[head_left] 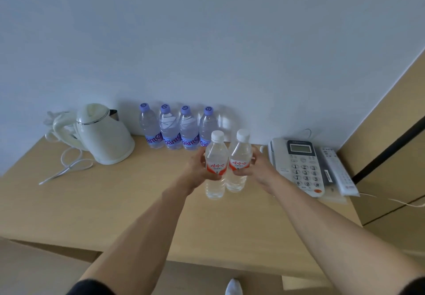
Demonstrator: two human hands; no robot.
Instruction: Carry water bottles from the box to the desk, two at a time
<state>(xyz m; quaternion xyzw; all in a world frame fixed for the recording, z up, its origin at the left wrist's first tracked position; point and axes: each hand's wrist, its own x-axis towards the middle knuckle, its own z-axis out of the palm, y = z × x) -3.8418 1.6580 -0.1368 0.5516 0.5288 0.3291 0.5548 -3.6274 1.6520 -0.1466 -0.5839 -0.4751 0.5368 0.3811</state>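
Two clear water bottles with white caps and red labels stand side by side over the light wooden desk (115,202). My left hand (195,168) grips the left bottle (215,154) around its label. My right hand (255,168) grips the right bottle (240,149) the same way. Both bottles are upright and almost touch each other. Whether their bases rest on the desk I cannot tell. The box is out of view.
Several purple-capped bottles (170,129) line the wall behind. A white electric kettle (103,133) with a loose cord (69,165) stands at the left. A desk phone (299,165) and a remote (338,170) lie at the right. A tan panel (391,133) borders the desk's right side.
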